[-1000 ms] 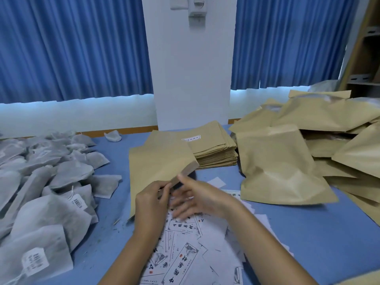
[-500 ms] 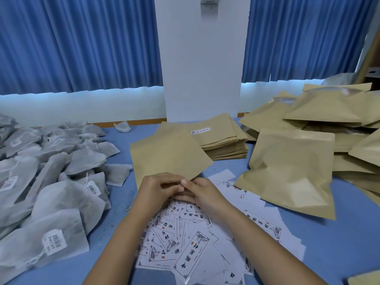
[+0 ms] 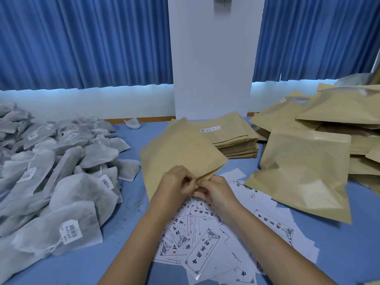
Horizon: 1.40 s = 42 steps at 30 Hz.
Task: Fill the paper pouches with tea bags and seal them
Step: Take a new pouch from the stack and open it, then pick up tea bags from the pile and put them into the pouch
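Head view, single frame.

- Kraft paper pouch: centre of frame, flat and tilted like a diamond, its far corner overlapping the stack of flat pouches behind it. Its near edge is in both hands.
- Left hand: fingers curled, pinching the pouch's near edge just left of centre.
- Right hand: fingers curled, pinching the same edge from the right; the two hands touch at the fingertips. I cannot tell whether the pouch mouth is parted.
- Tea bags: large loose heap of grey-white bags with strings and barcode tags, filling the left of the frame, well apart from the hands. One stray bag lies near the back edge of the table.
- Filled pouches: puffed pile on the right of the frame, the nearest one lying just right of the hands.
- Printed labels: scattered white slips with black characters, under and in front of the forearms, lower centre.
- Blue table carries everything. Blue curtains and a white pillar fill the top.
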Each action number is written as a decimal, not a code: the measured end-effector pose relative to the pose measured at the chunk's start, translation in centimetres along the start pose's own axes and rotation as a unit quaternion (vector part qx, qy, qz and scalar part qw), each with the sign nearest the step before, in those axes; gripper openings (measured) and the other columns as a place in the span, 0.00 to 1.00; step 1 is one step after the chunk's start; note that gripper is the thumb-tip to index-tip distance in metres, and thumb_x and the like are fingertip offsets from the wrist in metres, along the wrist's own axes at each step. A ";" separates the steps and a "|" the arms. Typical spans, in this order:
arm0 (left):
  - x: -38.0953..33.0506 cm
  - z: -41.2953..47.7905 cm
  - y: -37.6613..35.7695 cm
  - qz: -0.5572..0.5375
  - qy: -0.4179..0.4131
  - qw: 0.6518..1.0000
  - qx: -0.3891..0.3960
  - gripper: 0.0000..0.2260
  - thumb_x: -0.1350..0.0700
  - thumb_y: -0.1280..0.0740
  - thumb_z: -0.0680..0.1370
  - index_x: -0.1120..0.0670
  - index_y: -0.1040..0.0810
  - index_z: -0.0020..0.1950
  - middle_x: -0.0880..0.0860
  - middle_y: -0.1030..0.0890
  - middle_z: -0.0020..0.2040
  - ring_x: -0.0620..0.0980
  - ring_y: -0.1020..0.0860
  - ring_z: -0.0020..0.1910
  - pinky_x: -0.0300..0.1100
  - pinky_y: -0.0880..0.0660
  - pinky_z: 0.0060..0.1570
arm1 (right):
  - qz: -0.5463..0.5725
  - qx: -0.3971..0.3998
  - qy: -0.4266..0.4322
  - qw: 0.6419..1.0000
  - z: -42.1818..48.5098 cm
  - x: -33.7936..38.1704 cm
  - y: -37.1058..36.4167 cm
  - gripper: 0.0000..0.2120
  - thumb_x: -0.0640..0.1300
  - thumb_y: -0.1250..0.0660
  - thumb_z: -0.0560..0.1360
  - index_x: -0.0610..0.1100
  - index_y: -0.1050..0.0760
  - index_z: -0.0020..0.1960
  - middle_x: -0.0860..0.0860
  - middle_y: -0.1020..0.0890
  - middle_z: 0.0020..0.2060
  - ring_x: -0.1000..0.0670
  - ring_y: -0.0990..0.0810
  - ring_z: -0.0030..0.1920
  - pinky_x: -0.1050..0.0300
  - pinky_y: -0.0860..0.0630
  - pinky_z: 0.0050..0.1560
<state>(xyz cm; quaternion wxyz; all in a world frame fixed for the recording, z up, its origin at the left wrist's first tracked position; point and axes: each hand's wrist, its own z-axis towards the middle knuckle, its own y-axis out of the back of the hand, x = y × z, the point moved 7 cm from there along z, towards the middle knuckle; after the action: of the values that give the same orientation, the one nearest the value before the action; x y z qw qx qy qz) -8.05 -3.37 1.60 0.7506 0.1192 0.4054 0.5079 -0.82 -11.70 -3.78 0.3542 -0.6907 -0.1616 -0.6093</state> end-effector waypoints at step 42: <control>7.6 -8.4 8.7 0.420 0.361 0.828 0.085 0.23 0.42 0.32 0.73 0.43 0.34 0.65 0.53 0.45 0.69 0.62 0.43 0.66 0.57 0.26 0.48 | 0.063 -0.217 -0.040 0.973 -0.1 0.0 3.1 0.10 0.30 0.46 0.79 0.36 0.28 0.56 0.34 0.23 0.55 0.36 0.22 0.54 0.44 0.19 0.43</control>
<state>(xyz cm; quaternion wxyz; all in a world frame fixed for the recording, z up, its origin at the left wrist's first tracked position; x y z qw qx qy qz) -18.78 5.12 -2.35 0.2518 0.1494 0.5994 0.7449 1.17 -13.91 -4.70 0.2267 -0.7839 0.0038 -0.5780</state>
